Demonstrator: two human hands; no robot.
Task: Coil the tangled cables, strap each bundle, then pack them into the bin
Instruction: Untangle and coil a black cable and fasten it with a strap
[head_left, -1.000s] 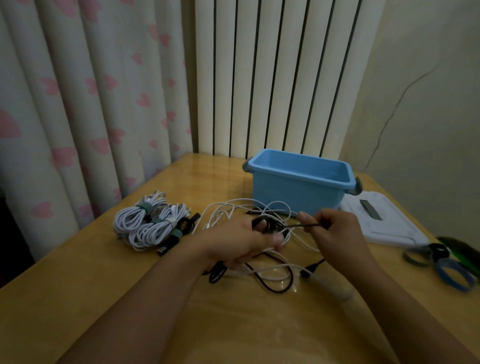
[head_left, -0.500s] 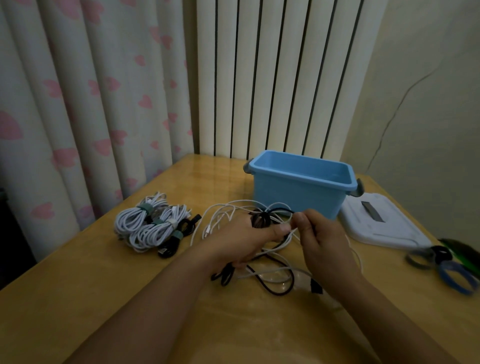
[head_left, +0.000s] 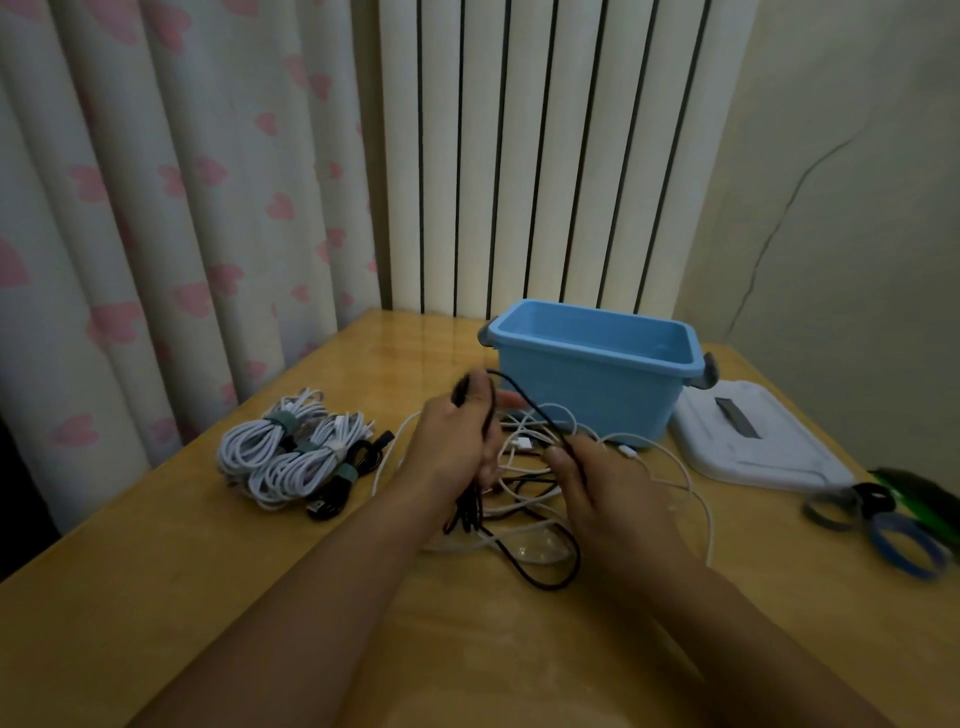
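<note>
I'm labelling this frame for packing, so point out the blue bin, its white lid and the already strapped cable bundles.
blue bin (head_left: 582, 400), head view, on its front wall.
white lid (head_left: 769, 447), head view, on its flat top right of the bin.
strapped cable bundles (head_left: 291, 457), head view, on the white coils left of the hands.

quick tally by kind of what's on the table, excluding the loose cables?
Strapped cable bundles: 3 (2 white, 1 black)
Blue plastic bin: 1
White plastic lid: 1
Loose strap loops: about 4, blurred
Total: about 9
</note>
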